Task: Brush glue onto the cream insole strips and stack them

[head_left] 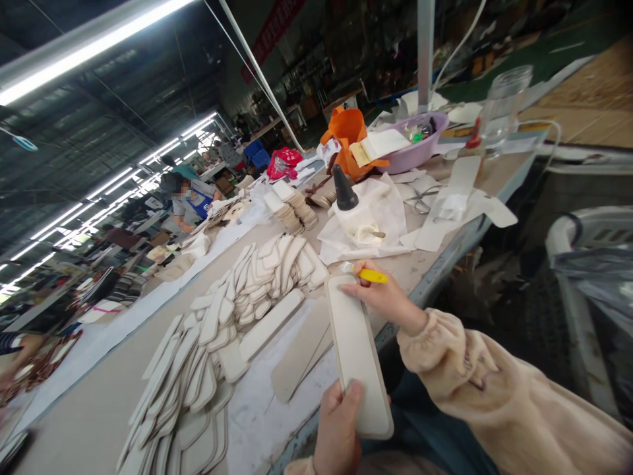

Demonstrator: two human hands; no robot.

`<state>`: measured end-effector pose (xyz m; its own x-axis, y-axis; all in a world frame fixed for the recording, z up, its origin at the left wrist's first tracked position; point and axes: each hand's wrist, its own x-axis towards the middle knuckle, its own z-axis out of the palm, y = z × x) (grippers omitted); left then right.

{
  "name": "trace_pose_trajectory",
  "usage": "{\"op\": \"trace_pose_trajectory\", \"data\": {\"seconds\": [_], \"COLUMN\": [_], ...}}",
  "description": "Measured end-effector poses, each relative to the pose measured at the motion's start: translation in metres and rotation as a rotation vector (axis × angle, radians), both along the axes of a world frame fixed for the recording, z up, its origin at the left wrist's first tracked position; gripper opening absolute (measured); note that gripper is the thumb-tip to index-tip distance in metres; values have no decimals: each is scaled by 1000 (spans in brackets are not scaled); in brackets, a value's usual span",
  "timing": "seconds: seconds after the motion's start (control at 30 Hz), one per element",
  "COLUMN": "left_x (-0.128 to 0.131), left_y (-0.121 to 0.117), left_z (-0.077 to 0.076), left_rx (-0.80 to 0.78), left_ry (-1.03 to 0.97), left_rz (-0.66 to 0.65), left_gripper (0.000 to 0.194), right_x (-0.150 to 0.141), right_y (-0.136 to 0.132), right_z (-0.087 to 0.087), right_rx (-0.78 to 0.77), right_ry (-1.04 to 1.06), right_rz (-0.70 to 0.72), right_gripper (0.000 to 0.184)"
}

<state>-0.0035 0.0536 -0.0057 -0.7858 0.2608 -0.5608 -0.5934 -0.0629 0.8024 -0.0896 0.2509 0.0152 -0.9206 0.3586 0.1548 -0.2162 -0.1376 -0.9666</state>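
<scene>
My left hand (339,429) grips the near end of a long off-white flat strip (357,353) with rounded corners, thumb on top. My right hand (386,300) is closed round a yellow-handled brush (368,275), whose tip rests at the far end of the strip. A glue bottle with a black nozzle (346,208) stands on crumpled white paper just beyond the brush. Rows of overlapping off-white cut pieces (217,343) lie fanned out on the table to my left.
Stacks of small pieces (291,211), scissors (420,198), a purple bowl (420,148), an orange jug (349,135) and a clear jar (504,105) stand further along the table. Another person (190,201) works at the far end. A grey bin (593,264) stands on the right.
</scene>
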Motion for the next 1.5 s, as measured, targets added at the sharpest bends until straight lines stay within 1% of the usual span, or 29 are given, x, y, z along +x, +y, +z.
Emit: {"op": "trace_pose_trajectory", "data": {"seconds": [0.1, 0.17, 0.23, 0.33, 0.43, 0.5, 0.63, 0.73, 0.87, 1.0, 1.07, 1.17, 1.23, 1.3, 1.4, 1.47, 1.5], "left_x": [-3, -5, -9, -13, -17, -17, -18, -19, -21, -20, -20, -21, -21, -22, -19, -16, -14], "left_y": [-1, 0, 1, 0, -3, -5, -8, -8, -8, -9, -9, -12, -13, -14, -15, -17, -19], "left_z": [5, 8, 7, 3, -1, -2, 0, 1, 1, 0, -1, -3, -3, -3, -2, -1, -1], "left_rx": [96, 128, 81, -22, -58, -67, -52, -43, -44, -54, -72, -109, -123, -91, 81, 205, 242], "left_ry": [-42, -32, 5, 60, 104, 119, 123, 121, 119, 114, 113, 113, 96, 72, -10, -129, -186], "left_rz": [-63, -104, -109, -76, -54, -54, -67, -77, -78, -82, -87, -112, -125, -122, -102, -107, -121], "left_gripper": [47, 44, 40, 40, 41, 41, 41, 40, 43, 42, 41, 39, 39, 40, 43, 53, 58], "right_x": [-1, -2, -2, 0, 3, 5, 4, 3, 4, 3, 0, -5, -8, -9, -10, -10, -11], "right_y": [0, -1, -4, -10, -15, -17, -18, -18, -19, -19, -18, -14, -11, -10, -10, -9, -9], "right_z": [0, -1, -3, -5, -6, -7, -9, -10, -11, -11, -11, -12, -13, -14, -16, -18, -18], "right_rx": [-2, -13, -36, -47, -54, -36, 59, 58, 38, 108, 85, -2, -8, 0, 20, 55, 70], "right_ry": [-4, 8, 12, 1, -16, -29, -59, -67, -53, -33, -16, 23, 29, 4, -20, -10, -4], "right_rz": [3, 10, 54, 151, 247, 265, 234, 236, 239, 180, 146, 82, 42, 32, 21, 1, -10], "right_gripper": [37, 37, 40, 48, 54, 54, 52, 51, 50, 47, 45, 42, 40, 40, 41, 41, 41]}}
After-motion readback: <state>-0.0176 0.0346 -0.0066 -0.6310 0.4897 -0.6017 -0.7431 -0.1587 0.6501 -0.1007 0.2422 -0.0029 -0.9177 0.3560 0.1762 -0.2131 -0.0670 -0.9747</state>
